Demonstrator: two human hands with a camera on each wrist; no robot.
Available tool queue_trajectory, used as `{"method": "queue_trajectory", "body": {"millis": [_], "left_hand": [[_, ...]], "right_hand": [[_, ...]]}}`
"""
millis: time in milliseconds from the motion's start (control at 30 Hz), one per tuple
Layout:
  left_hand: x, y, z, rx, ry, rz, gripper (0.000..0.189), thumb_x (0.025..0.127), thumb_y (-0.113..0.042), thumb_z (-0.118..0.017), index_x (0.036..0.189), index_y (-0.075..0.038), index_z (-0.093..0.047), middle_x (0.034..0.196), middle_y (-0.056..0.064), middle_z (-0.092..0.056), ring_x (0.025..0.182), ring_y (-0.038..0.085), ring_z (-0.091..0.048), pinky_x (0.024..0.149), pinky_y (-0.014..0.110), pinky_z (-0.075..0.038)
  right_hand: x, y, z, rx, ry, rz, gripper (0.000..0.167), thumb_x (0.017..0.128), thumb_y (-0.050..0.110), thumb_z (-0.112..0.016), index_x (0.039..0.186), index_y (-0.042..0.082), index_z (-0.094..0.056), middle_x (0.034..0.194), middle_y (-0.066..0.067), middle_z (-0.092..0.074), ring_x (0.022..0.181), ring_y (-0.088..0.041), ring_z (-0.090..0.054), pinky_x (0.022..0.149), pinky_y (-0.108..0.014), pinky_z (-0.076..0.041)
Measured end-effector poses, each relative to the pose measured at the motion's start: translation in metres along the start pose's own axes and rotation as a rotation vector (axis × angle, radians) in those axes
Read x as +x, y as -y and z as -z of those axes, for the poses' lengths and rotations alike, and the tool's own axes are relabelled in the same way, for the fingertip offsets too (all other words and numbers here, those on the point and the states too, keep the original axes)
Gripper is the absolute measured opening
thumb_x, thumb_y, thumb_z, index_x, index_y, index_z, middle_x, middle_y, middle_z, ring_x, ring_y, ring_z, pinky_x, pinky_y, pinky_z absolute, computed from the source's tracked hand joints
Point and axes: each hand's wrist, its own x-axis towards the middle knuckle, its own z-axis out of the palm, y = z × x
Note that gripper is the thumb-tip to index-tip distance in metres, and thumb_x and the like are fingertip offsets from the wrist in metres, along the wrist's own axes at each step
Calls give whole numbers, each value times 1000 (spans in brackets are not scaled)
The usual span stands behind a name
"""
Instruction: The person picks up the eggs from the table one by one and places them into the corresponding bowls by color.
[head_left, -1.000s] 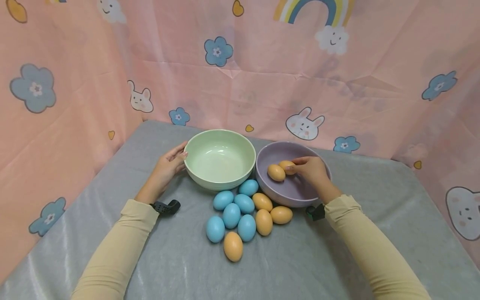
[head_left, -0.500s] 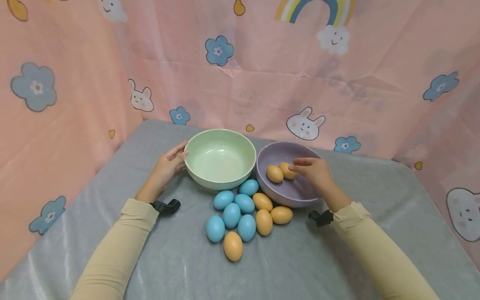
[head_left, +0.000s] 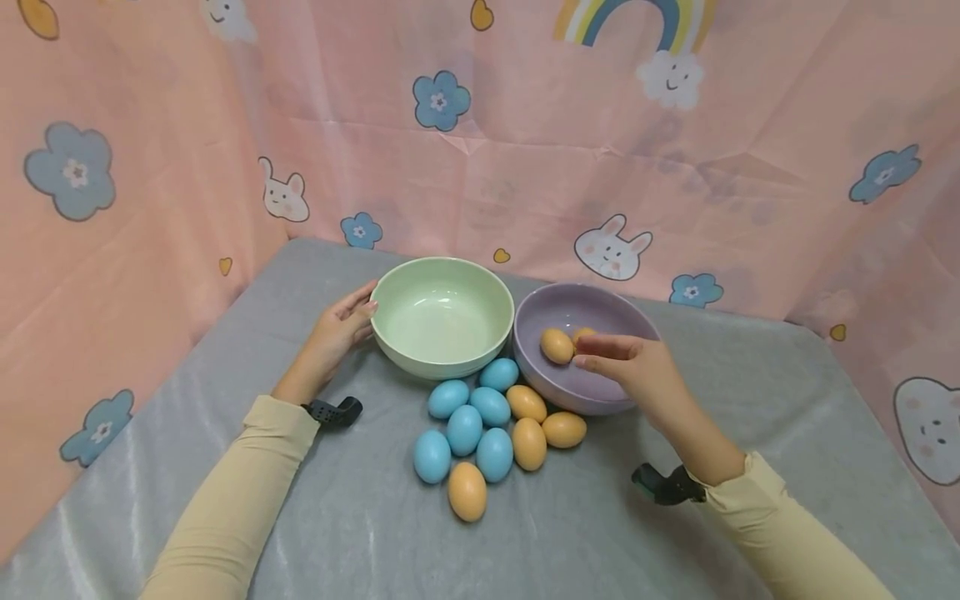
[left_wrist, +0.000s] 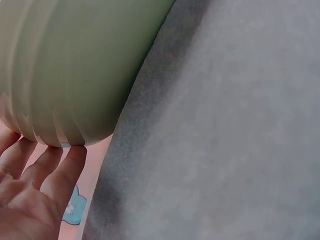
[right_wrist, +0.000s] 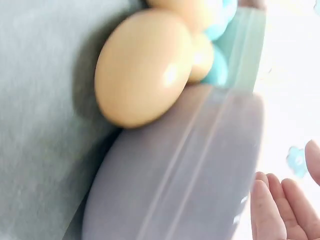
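Here's my right grip (head_left: 637, 367), thumb and fingers apart, poised over the purple bowl (head_left: 592, 392), with two orange eggs (head_left: 556, 346) sitting inside, one partly hidden behind my fingers! Over on the left, my left grip (head_left: 333, 333) has its fingers fairly straight, tips touching the side of the green bowl (head_left: 442, 329). And in front of both bowls, on the bench (head_left: 360, 517), six blue eggs (head_left: 464, 430) bunch up with four more orange ones (head_left: 529, 444)!
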Motion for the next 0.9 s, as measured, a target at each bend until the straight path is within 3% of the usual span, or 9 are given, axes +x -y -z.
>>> {"method": "queue_trajectory", "body": {"millis": [133,233,333,500,900], "left_hand": [[0,0,0,-5,4,1,58,105,-29,-52,157,-14,-31,163,6,-32,146,23,-40,99,14,-51],[0,0,0,-11,6,-2,59,105,-29,-51,157,-13,-30,163,7,-31,146,24,-39,99,14,-51],[0,0,0,-14,1,0,58,105,-28,-51,157,-13,-31,163,7,-32,146,24,-39,99,14,-51],[0,1,1,-2,-5,9,56,105,-28,-51,157,-15,-32,162,6,-34,145,22,-41,99,15,-52],[1,1,1,13,-5,7,58,104,-30,-52,157,-15,-32,162,6,-33,145,23,-40,101,17,-51]], "right_hand": [[-15,5,-7,14,12,16,57,85,47,-76,130,13,-67,128,-1,-70,117,2,-57,92,-10,-49],[-24,8,-15,49,49,31,51,86,38,-78,128,11,-68,125,-2,-72,113,4,-59,90,-7,-48],[-33,10,-23,117,93,52,48,87,28,-78,128,5,-67,123,-8,-72,106,3,-65,90,-10,-52],[-44,11,-37,239,174,81,49,86,16,-78,128,-4,-63,126,-19,-68,107,-9,-70,90,-17,-57],[-60,8,-60,282,268,65,51,84,19,-81,127,-3,-65,129,-20,-67,118,-28,-67,91,-23,-59]]}}
